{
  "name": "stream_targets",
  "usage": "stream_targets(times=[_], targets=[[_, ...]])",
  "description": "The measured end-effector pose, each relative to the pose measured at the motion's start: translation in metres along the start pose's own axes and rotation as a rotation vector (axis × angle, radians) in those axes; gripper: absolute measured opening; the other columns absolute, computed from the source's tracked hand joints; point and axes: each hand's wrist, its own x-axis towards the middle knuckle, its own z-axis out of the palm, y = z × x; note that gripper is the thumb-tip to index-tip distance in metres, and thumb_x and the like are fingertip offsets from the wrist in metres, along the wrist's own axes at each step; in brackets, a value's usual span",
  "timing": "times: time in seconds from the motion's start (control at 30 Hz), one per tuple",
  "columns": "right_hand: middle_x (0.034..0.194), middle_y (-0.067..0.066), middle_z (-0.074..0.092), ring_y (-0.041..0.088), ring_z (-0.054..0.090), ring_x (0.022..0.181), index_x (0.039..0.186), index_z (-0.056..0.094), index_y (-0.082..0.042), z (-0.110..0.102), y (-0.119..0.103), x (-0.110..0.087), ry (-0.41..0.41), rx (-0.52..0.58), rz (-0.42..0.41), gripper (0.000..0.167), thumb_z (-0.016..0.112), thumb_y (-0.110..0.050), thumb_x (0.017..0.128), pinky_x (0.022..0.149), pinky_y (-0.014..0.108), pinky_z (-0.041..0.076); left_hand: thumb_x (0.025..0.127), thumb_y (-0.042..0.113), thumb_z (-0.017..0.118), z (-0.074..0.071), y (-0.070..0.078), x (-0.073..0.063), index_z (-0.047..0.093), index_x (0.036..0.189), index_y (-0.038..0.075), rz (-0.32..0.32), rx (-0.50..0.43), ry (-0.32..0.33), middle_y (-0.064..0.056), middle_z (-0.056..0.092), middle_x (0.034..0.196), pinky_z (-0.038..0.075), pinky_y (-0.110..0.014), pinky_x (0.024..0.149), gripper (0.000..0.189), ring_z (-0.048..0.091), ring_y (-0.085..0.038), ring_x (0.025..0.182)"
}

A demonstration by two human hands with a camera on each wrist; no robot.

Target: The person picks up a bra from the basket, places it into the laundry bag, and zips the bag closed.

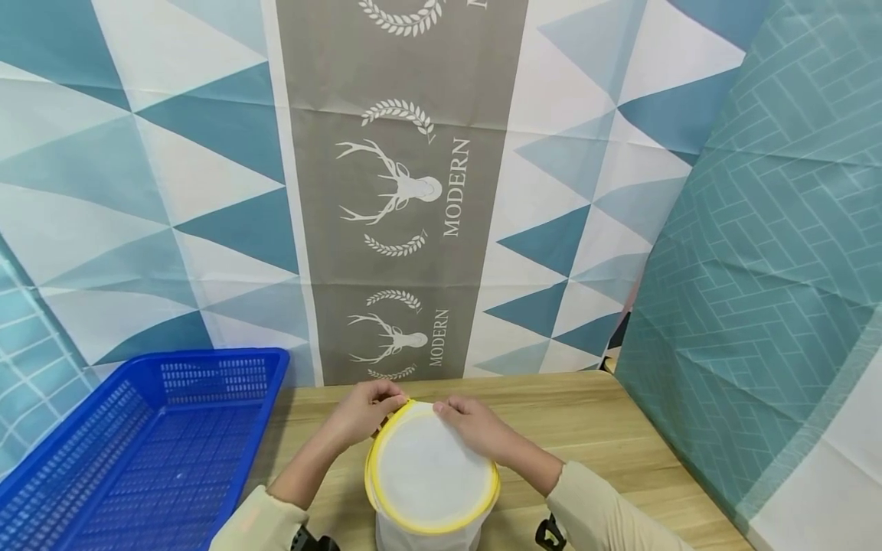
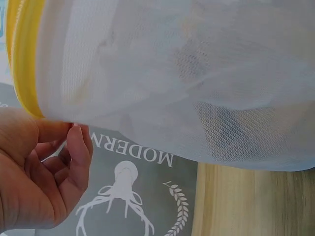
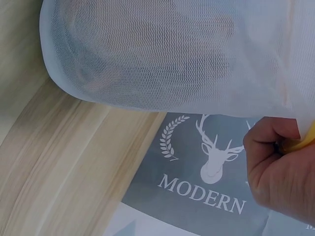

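A white mesh laundry bag (image 1: 436, 468) with a yellow zipper around its round top stands upright on the table in the head view. At the far left of its rim my left hand (image 1: 361, 413) pinches the yellow zipper edge between thumb and finger. My right hand (image 1: 477, 430) grips the rim at the far right, thumb on top of the white lid. In the left wrist view, the bag's side (image 2: 147, 64) shows darker contents faintly through the mesh. Curled fingers of the right hand (image 3: 283, 169) hold the yellow edge in the right wrist view.
A large blue plastic basket (image 1: 265, 428) stands to the left of the bag. The wooden table (image 1: 586, 421) ends at a patterned cloth (image 1: 393, 252) behind, and a teal cloth (image 1: 765, 252) hangs along the right side.
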Motion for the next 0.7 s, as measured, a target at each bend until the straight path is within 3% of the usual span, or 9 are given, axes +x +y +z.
stream_targets(times=[0.2, 0.37, 0.47, 0.7], targets=[[0.077, 0.004, 0.059, 0.010, 0.054, 0.056, 0.098, 0.063, -0.004, -0.001, 0.001, 0.002, 0.020, -0.016, 0.010, 0.041, 0.043, -0.040, 0.098, 0.050, 0.027, 0.048, 0.092, 0.016, 0.058, 0.003, -0.001, 0.002, 0.067, 0.091, 0.009, 0.043, 0.043, 0.043, -0.003, 0.061, 0.075, 0.046, -0.027, 0.053, 0.011, 0.052, -0.012, 0.059], [0.075, 0.004, 0.063, 0.010, 0.058, 0.055, 0.103, 0.066, -0.005, -0.003, 0.004, 0.009, 0.045, -0.003, 0.060, 0.054, 0.041, -0.053, 0.095, 0.052, 0.030, 0.052, 0.091, 0.015, 0.059, 0.007, 0.001, 0.003, 0.067, 0.088, 0.011, 0.076, 0.058, 0.063, -0.001, 0.062, 0.076, 0.045, -0.026, 0.058, 0.010, 0.053, -0.011, 0.064], [0.071, 0.004, 0.063, 0.011, 0.059, 0.053, 0.101, 0.067, -0.005, -0.004, 0.004, 0.015, 0.026, 0.036, 0.085, 0.052, 0.044, -0.051, 0.095, 0.051, 0.030, 0.052, 0.091, 0.014, 0.059, 0.009, 0.001, 0.005, 0.067, 0.089, 0.010, 0.091, 0.056, 0.057, -0.002, 0.062, 0.075, 0.045, -0.026, 0.058, 0.009, 0.053, -0.011, 0.064], [0.088, 0.003, 0.065, 0.008, 0.059, 0.063, 0.114, 0.065, -0.009, -0.003, 0.001, 0.022, -0.067, 0.023, 0.040, 0.044, 0.047, -0.044, 0.096, 0.056, 0.026, 0.051, 0.092, 0.011, 0.057, 0.011, 0.000, 0.008, 0.065, 0.091, 0.006, 0.130, 0.038, 0.022, -0.004, 0.063, 0.078, 0.046, -0.026, 0.058, 0.010, 0.054, -0.011, 0.065]])
